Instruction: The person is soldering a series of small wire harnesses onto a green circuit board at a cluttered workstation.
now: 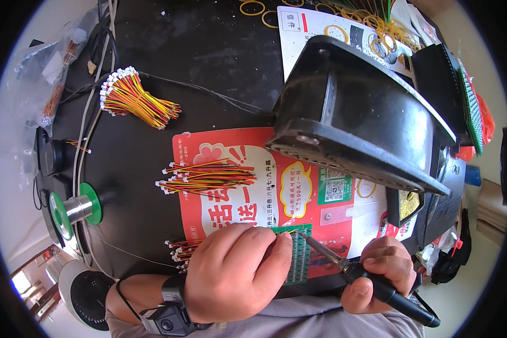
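Note:
My right hand (383, 273) is closed around the black handle of a soldering iron (343, 262), its tip pointing up and left to a green circuit board (298, 262). Over the board's left part, my left hand (239, 270) is pinched, a thin yellow wire (287, 231) showing at its fingertips close to the iron's tip. White-plugged connector wires (180, 250) stick out left of this hand; their other ends are hidden beneath it. From the solder spool (79, 209), a thin strand of solder (135, 251) runs toward my left wrist, where its end is hidden.
Loose connector wires (208, 177) lie on a red printed sheet (265, 138), with a banded bundle (141, 98) farther back. A black fan housing (366, 96) stands at the right, beside a small tray of golden shavings (408, 205). Rubber bands (336, 32) are scattered behind it.

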Available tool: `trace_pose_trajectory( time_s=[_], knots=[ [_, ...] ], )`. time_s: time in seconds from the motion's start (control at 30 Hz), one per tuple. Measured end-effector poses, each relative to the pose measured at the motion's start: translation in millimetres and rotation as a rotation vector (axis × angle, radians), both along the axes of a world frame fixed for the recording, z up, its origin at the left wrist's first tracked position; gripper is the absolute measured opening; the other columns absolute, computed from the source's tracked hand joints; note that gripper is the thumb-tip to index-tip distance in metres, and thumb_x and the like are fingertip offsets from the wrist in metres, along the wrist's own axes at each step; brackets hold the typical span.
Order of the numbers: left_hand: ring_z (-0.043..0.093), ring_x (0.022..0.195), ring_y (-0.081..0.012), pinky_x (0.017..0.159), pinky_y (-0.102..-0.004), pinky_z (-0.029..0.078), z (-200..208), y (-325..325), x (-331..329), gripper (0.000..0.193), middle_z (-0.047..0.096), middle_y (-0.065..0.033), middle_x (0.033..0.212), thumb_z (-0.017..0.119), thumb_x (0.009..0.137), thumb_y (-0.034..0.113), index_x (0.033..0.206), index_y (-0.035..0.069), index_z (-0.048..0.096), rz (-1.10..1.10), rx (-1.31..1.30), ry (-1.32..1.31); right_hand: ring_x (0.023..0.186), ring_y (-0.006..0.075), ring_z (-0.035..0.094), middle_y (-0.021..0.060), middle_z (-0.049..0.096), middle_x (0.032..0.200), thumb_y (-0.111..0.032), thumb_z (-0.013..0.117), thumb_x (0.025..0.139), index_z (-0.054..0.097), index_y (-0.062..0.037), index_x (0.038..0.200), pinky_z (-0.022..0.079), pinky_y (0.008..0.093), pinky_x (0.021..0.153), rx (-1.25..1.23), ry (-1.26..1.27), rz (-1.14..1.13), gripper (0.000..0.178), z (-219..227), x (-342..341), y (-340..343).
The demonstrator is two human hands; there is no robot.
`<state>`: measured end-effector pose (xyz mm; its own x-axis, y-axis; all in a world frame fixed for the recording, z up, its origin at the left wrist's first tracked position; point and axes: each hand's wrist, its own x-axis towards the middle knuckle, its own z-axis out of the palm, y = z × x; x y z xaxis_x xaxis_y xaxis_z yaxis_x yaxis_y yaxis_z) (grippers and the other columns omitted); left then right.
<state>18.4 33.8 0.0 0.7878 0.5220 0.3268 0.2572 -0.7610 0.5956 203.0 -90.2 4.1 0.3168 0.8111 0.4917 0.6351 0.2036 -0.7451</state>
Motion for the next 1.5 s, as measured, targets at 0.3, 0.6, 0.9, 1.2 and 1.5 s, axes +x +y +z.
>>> trace_pose_trajectory(
  time_s=[0.3,0.6,0.9,1.2,1.5],
  knots=[
    [0.059,0.06,-0.0242,0.052,-0.0339,0.048,2.0,2.5,0.5,0.028,0.059,-0.01,0.079,0.068,0.064,-0.005,0.091,-0.006,0.07,-0.008,-0.054,-0.013,0.043,0.0136,0.044,0.0063,0.047,0.056,-0.032,0.071,0.086,0.052,0.0022,0.086,0.036,0.0258,0.041,-0.018,-0.009,-0.014,0.039,0.4,0.6,0.8],
    [0.059,0.06,-0.0243,0.052,-0.0341,0.047,0.4,1.3,0.0,0.028,0.06,-0.0101,0.078,0.067,0.064,-0.006,0.092,-0.006,0.07,0.001,-0.046,-0.021,0.042,0.0134,0.045,0.0055,0.047,0.056,-0.033,0.072,0.087,0.052,0.0028,0.086,0.036,0.0254,0.04,-0.024,0.015,-0.016,0.041,-1.2,0.1,-0.2],
    [0.058,0.06,-0.0242,0.052,-0.0339,0.047,-0.3,0.8,-0.4,0.029,0.059,-0.0102,0.079,0.068,0.063,-0.006,0.093,-0.007,0.07,-0.005,-0.044,-0.02,0.042,0.0134,0.045,0.0051,0.047,0.055,-0.035,0.073,0.087,0.052,0.0027,0.086,0.036,0.0256,0.04,-0.023,0.016,-0.021,0.043,-1.2,-0.4,-0.1],
    [0.058,0.061,-0.0237,0.052,-0.0339,0.048,0.0,-1.4,-0.5,0.032,0.059,-0.0105,0.079,0.067,0.062,-0.002,0.093,-0.007,0.07,-0.012,0.006,-0.004,0.044,0.0123,0.044,0.0031,0.045,0.057,-0.04,0.068,0.091,0.051,-0.0005,0.086,0.034,0.0257,0.041,0.071,0.022,-0.22,0.044,-6.6,-12.7,-2.1],
    [0.058,0.061,-0.024,0.053,-0.0344,0.049,-0.2,-0.7,0.6,0.029,0.06,-0.011,0.081,0.067,0.064,-0.002,0.092,-0.007,0.07,0.001,0.018,-0.004,0.044,0.0129,0.043,0.0047,0.045,0.058,-0.04,0.068,0.091,0.05,-0.0006,0.086,0.033,0.026,0.04,-0.028,0.054,-0.106,0.044,0.4,-6.2,0.5]
  ],
)
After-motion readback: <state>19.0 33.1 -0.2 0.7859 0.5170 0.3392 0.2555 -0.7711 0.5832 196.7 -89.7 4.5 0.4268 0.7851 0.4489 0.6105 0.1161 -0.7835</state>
